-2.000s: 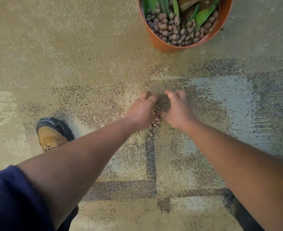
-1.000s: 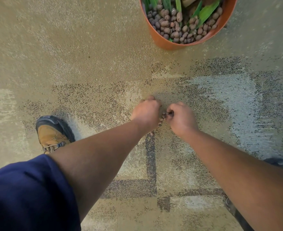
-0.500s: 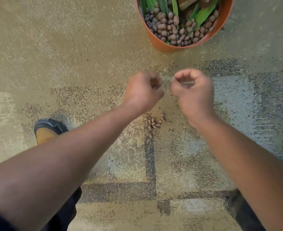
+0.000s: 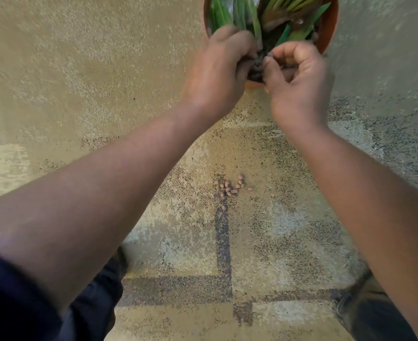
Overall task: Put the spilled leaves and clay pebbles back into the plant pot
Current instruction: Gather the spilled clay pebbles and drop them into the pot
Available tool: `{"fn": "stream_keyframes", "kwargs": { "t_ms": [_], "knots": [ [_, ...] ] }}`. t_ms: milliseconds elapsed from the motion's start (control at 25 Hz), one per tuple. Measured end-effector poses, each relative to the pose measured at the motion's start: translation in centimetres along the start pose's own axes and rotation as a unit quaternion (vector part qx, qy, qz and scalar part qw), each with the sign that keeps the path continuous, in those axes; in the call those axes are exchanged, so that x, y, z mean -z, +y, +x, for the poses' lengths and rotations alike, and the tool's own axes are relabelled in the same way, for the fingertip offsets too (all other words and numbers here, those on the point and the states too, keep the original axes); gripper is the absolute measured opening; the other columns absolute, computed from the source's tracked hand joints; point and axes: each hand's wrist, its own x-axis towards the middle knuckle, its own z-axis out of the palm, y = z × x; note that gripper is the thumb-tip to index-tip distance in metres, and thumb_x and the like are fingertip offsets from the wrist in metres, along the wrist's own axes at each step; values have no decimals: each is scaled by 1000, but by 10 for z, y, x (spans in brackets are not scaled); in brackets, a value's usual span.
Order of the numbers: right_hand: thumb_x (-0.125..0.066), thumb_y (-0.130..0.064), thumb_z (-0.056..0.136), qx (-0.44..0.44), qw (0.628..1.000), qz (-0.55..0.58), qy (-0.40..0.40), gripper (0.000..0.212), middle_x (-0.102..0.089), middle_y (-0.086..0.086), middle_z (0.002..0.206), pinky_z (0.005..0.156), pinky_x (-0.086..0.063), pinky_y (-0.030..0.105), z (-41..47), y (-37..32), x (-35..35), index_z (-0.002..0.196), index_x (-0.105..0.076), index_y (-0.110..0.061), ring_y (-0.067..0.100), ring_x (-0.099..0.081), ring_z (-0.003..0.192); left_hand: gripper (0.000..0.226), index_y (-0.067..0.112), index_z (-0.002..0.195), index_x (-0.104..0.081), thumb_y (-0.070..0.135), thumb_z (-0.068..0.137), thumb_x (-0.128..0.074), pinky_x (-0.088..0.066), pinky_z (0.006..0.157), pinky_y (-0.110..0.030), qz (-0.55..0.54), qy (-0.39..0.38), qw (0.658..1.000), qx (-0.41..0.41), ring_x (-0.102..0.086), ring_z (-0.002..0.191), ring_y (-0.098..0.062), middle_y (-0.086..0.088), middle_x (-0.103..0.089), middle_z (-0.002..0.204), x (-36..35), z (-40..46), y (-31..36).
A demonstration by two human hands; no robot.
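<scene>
Carpet point(image 4: 80, 70), tan with dark speckled bands, is carrying an orange pot point(image 4: 330, 25) at the far edge and a small pebble cluster point(image 4: 230, 188) lying mid-floor, well apart.

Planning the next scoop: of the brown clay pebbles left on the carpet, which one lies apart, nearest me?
The single clay pebble on the dark carpet stripe, lying just below the main cluster.

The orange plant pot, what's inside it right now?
Green leaves fill the orange pot, with dark pebbles at its near edge. Both hands cover the rest of that edge.
</scene>
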Motion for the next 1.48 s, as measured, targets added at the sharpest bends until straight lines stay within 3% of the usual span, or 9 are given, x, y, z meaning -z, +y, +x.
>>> {"fn": "stream_keyframes", "kwargs": {
  "t_ms": [240,400,560,720,840,960,1160,1320,1480],
  "knots": [
    [-76,-26,90,4,1000,-13,19,27,-72,6,103,68,-61,29,4,11,-5,111,-68,-10,10,-67,67,22,0,106,-67,13,88,-68,-58,78,-43,-72,21,997,-1,-64,101,-27,-14,-59,121,-1,-2,-2],
    [-72,-13,91,74,997,-31,23,19,-58,8,119,72,-56,14,-11,8,-6,107,-67,-4,8,-64,83,17,-4,100,-65,6,87,-67,-56,75,-43,-66,57,996,-25,-60,98,-28,-19,-57,114,-2,-8,-1],
    [-70,-2,85,137,986,-88,23,11,-49,2,116,79,-55,21,-55,21,-5,95,-67,-7,17,-58,102,15,1,99,-64,-3,84,-68,-41,88,-29,-12,116,990,-81,-48,105,-28,-18,-57,113,-18,-54,-8],
    [-67,0,90,-97,966,-171,-168,22,-63,-5,101,75,-59,25,-93,65,-1,95,-63,-21,9,-62,84,46,17,131,-56,2,90,-69,-44,106,-29,16,-139,981,134,-52,119,-17,-3,-52,132,-39,-117,-48],
    [-73,-7,87,-186,906,-247,-291,29,-62,-3,108,76,-56,23,-114,92,-1,110,-61,-20,14,-64,92,65,25,144,-48,6,87,-74,-37,109,-24,-4,-306,937,170,-57,121,-18,3,-49,137,-58,-141,-59],
    [-82,-21,81,-198,881,-271,-335,51,-55,3,124,99,-51,30,-126,103,-8,125,-56,-18,17,-58,105,65,28,143,-48,7,86,-73,-46,103,-24,-10,-310,943,116,-59,113,-16,5,-50,132,-77,-142,-49],
    [-79,-25,84,-116,862,-314,-381,59,-48,10,134,99,-55,42,-142,99,-25,132,-45,-23,23,-64,102,28,23,123,-60,17,96,-65,-57,93,-34,64,-308,949,34,-53,105,-16,6,-51,116,-87,-133,-39],
    [-69,-21,93,-40,852,-349,-389,46,-55,10,126,94,-56,42,-150,98,-25,134,-48,-18,26,-64,105,22,17,118,-63,9,98,-59,-56,89,-32,78,-328,941,-3,-48,92,-13,2,-56,106,-78,-140,-43],
    [-64,-19,96,-21,847,-340,-409,20,-60,4,113,89,-57,40,-157,101,-22,115,-55,-16,23,-62,99,26,18,110,-64,3,98,-47,-58,80,-29,55,-322,943,70,-59,90,-16,4,-55,100,-71,-157,-46]
  ]
}}
